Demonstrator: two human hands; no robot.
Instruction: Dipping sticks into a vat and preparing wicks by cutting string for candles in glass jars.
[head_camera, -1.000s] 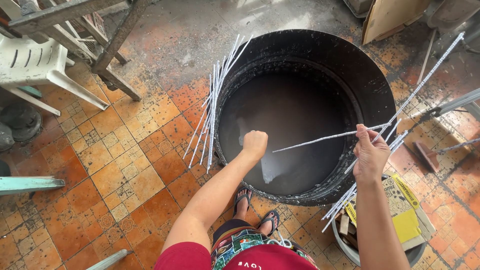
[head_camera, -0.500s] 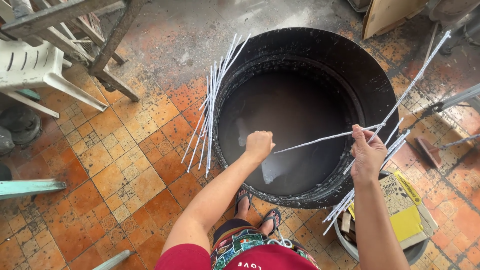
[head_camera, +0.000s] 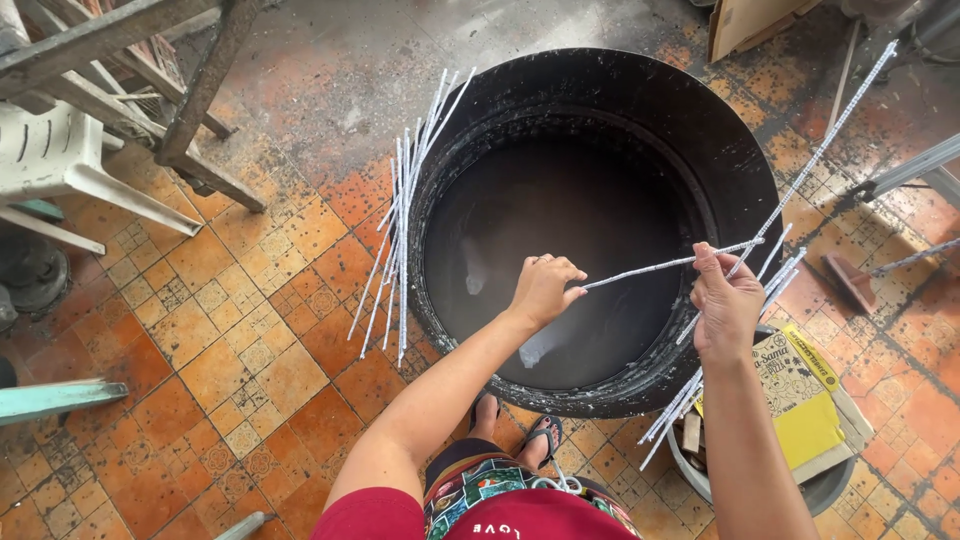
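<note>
White-coated and thin, a single stick (head_camera: 668, 266) is stretched level between a person's two hands above a wide black vat (head_camera: 600, 95) of dark liquid, the left hand (head_camera: 543, 290) pinched shut on its near end and the right hand (head_camera: 725, 305) closed on it farther along, beside a bundle of similar sticks (head_camera: 800, 190) slanting past that hand. Judging by the pose, the stick is being handled over the liquid, and the next move likely calls for a steady, level hold so it clears the vat's rim. More coated sticks (head_camera: 400, 215) lean on the rim at left, above orange floor tiles (head_camera: 200, 340).
</note>
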